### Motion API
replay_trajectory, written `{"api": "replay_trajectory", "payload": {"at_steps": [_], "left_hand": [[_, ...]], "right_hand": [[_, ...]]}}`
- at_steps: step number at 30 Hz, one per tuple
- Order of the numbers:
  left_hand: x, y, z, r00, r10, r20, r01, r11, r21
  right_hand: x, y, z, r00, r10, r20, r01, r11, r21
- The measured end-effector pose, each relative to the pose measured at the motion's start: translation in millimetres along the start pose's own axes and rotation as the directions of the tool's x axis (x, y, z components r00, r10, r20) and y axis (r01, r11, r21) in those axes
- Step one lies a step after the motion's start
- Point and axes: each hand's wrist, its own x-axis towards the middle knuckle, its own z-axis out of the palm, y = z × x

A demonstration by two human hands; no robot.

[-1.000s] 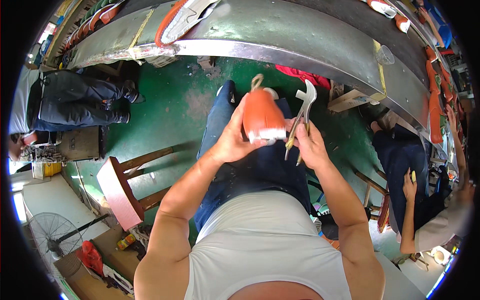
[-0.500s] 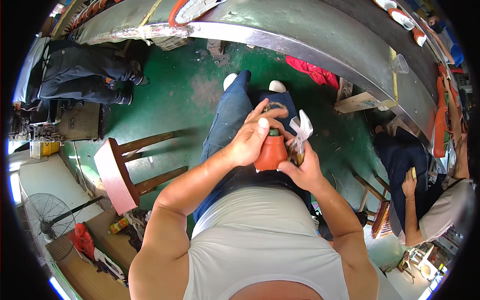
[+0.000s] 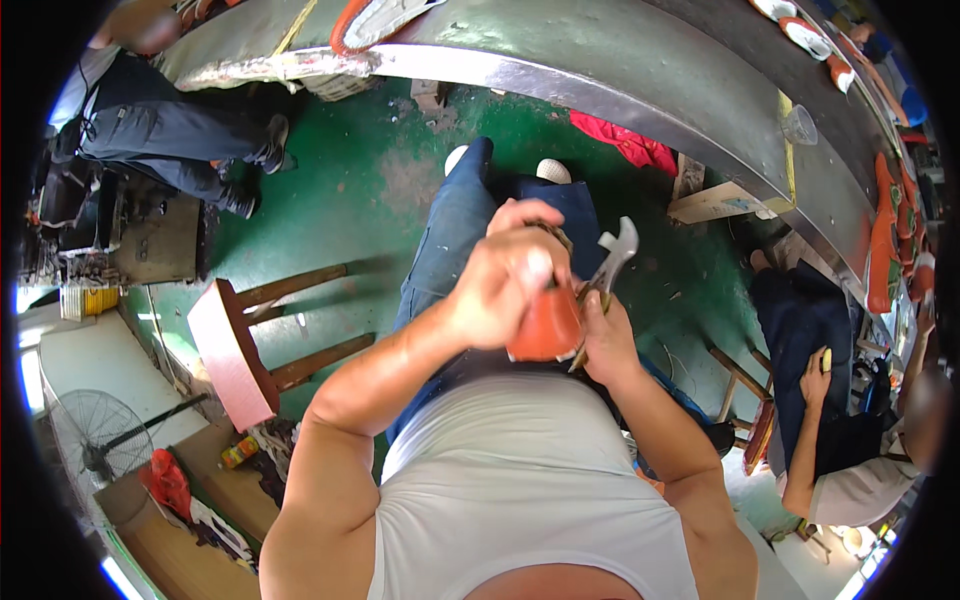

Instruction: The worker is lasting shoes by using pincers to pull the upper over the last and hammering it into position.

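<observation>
In front of my belly, my left hand curls round an orange shoe, its wide end toward me. The far part of the shoe is hidden behind my fingers. My right hand is closed on a pair of pincers with a bright metal hammer-like head. That head points up and away from me, just right of the shoe. The lower part of the pincers lies close against the shoe's right side; whether the two touch, I cannot tell.
A long metal bench curves across the far side, with an orange-rimmed shoe part on it. Orange shoes line its right end. A stool lies on its side at left, near a fan. People sit or stand on both sides.
My left hand has turned over the top of the shoe, covering the green piece seen before. The shoe has tilted, and the pincers have swung so their head points farther up and right.
</observation>
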Motion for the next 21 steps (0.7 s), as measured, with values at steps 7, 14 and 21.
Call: {"api": "replay_trajectory", "payload": {"at_steps": [7, 14, 21], "left_hand": [[-33.4, 35.2, 28.6, 0.994, 0.045, 0.098, -0.083, 0.902, 0.424], [-16.6, 10.5, 28.2, 0.95, -0.238, -0.201, 0.254, 0.965, 0.058], [107.5, 18.3, -27.6, 0.928, -0.352, -0.121, 0.328, 0.927, -0.182]], "right_hand": [[60.8, -39.9, -18.1, 0.906, -0.063, 0.418, -0.142, 0.886, 0.441], [101.2, -65.9, -9.5, 0.85, -0.357, 0.388, 0.311, 0.934, 0.177], [164.9, -193.4, -102.3, 0.672, -0.71, 0.213, 0.252, -0.051, -0.966]]}}
